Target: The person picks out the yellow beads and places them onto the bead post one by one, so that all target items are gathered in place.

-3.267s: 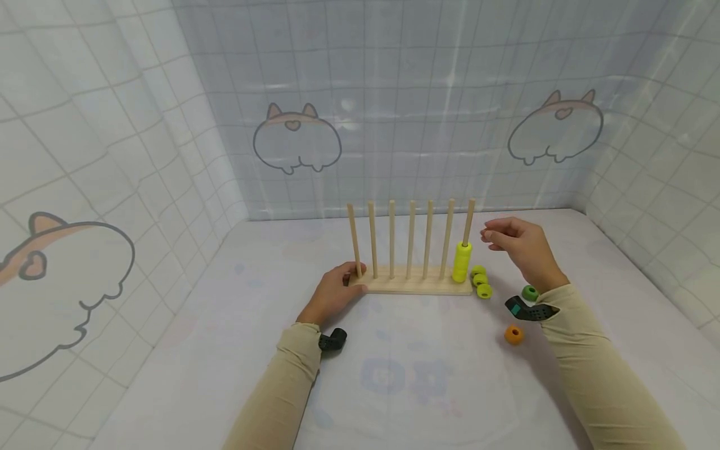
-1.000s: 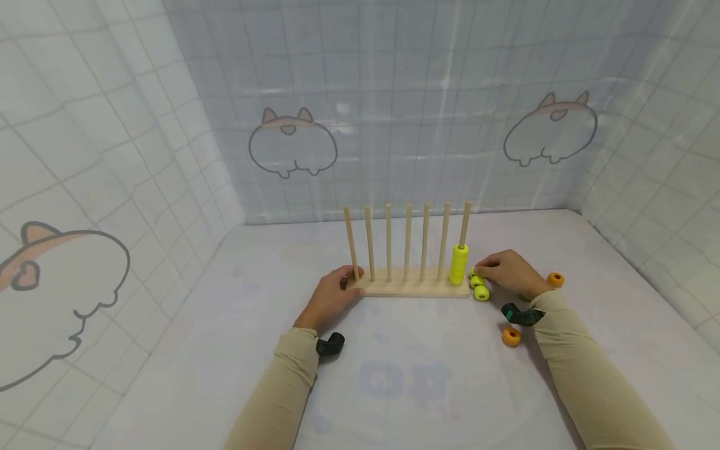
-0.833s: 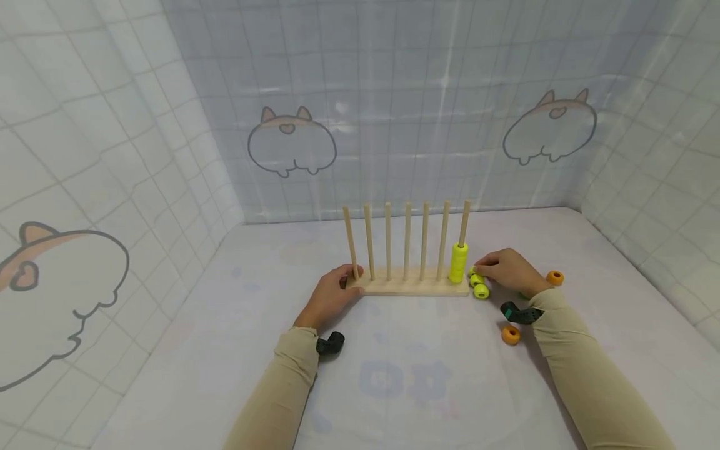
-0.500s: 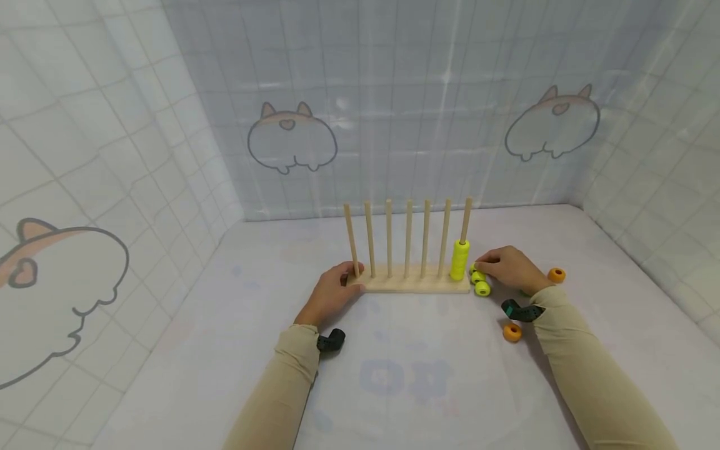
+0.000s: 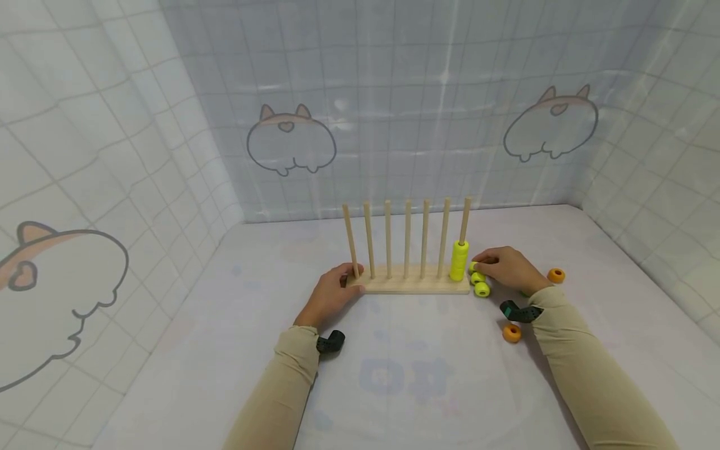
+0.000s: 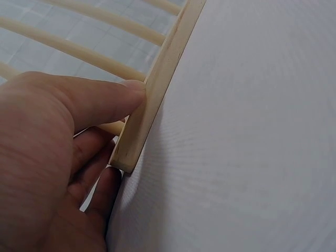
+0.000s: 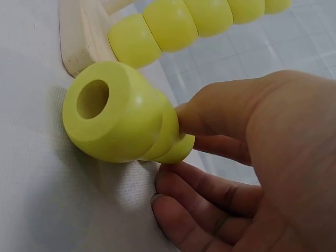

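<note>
A wooden rack (image 5: 410,286) with a row of upright pegs stands on the table. My left hand (image 5: 327,299) holds its left end; in the left wrist view the thumb (image 6: 107,102) lies on the base with fingers behind. Several yellow beads (image 5: 459,262) are stacked on the rightmost peg. Beside that end, three loose yellow beads lie in a line, the nearest bead (image 5: 482,290) showing its hole. My right hand (image 5: 509,269) pinches the farthest bead (image 7: 184,149) between thumb and fingers, partly covering it. The middle bead (image 5: 477,279) touches both others.
One orange bead (image 5: 510,339) lies in front of the right wrist and another orange bead (image 5: 552,279) lies to its right. A green bead (image 5: 524,293) is mostly hidden under that wrist. A tile-patterned back wall (image 5: 394,169) rises behind the table.
Since the oldest frame, my right hand has come down from beside the rightmost peg's upper part to the loose yellow beads, uncovering an orange bead. Over the last second both hands barely move.
</note>
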`<state>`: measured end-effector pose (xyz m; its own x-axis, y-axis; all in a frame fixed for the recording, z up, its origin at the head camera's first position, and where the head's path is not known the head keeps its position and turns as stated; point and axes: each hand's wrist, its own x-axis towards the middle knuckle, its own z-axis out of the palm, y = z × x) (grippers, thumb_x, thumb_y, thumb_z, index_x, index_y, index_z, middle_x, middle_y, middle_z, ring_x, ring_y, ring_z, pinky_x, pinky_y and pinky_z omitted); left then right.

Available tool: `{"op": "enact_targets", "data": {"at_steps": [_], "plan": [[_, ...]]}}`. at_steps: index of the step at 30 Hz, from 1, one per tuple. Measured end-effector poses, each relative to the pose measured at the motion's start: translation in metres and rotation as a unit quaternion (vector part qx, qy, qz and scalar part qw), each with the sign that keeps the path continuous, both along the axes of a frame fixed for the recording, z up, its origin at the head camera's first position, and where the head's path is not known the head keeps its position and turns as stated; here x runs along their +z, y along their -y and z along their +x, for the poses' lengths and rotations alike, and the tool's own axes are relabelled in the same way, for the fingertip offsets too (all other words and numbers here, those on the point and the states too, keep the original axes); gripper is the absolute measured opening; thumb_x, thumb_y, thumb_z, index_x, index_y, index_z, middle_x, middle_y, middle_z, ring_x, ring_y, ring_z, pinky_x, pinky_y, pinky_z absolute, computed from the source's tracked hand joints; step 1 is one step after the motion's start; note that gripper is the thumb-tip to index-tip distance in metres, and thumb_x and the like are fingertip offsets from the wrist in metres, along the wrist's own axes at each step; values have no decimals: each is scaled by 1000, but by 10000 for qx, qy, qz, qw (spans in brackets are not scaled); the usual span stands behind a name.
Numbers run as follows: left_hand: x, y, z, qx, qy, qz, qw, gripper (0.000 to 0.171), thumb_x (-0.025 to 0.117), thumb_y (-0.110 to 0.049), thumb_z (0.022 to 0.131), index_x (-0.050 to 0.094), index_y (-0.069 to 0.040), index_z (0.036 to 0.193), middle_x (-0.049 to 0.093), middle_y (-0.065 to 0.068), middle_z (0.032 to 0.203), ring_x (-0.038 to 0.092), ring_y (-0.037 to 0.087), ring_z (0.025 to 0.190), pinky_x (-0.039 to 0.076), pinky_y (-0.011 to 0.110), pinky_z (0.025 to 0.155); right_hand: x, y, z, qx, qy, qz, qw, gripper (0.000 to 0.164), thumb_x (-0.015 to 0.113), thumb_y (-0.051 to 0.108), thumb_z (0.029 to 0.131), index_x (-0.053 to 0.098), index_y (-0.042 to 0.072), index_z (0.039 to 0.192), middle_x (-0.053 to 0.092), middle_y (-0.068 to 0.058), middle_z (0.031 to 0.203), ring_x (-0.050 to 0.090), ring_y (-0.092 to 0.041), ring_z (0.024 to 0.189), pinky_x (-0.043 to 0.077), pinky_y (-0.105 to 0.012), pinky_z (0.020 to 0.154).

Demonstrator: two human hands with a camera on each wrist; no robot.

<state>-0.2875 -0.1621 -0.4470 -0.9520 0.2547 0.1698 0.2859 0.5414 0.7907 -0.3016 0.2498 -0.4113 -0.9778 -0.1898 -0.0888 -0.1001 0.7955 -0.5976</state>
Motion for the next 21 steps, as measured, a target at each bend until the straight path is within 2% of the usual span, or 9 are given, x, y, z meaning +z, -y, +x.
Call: {"op": "enact_targets", "data": {"at_steps": [11, 18, 21], "plan": [[0, 1, 0, -3, -13, 5, 10000, 39, 76, -20, 90, 65, -16, 128, 62, 6, 133, 62, 25, 113, 46, 45, 100, 2, 2, 1, -88, 37, -52, 9999, 39, 58, 29, 101, 64, 3, 130, 66, -19, 122, 59, -34, 112, 46, -53, 94], [-1, 1, -1, -31, -12, -5, 10000, 39, 76, -19, 90, 65, -16, 127, 61, 6, 134, 62, 26, 114, 46, 45, 100, 0, 1, -1, -162, 90, -215, 9996, 39, 60, 29, 100, 65, 3, 128, 66, -19, 121, 59, -33, 111, 48, -51, 92], [0, 1, 0, -28, -9, 6, 10000, 39, 76, -19, 90, 65, -17, 127, 61, 6, 134, 62, 26, 114, 45, 46, 101, -1, 0, -2, -244, 112, -304, 9992, 39, 61, 29, 100, 65, 3, 128, 66, -19, 121, 60, -32, 107, 50, -46, 87]]}}
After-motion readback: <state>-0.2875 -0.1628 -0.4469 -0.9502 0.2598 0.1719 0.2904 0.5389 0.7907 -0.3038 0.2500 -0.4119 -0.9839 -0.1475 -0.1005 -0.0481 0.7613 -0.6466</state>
